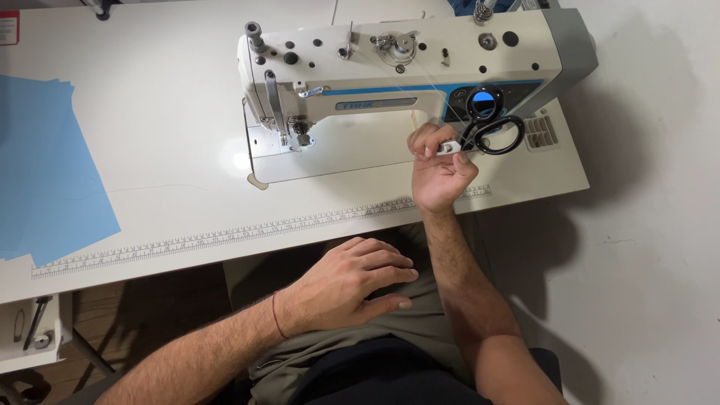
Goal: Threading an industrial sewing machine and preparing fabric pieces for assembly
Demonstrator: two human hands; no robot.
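One white sewing table (150, 202), w/ a printed ruler strip along its front edge. One white industrial sewing machine (397, 75) sits on it, top centre, blue stripe and small lit blue screen on its front. Blue fabric sheets (45, 172) lie flat at table's left side, stacked w/ edges offset; exact count can't tell.

Small white tray (30, 337) hangs below table at lower left; holds one dark tool, kind unclear.

Two hands, same person. Left hand (352, 285) rests flat on the lap, palm down, fingers spread and relaxed, holding nothing; thin red band at its wrist. Right hand (439, 169) is up over table edge, just in front of machine, fingers curled tight round one pair of black-handled scissors (484, 131), gripped at the blades, handle loops pointing up-right against machine base.
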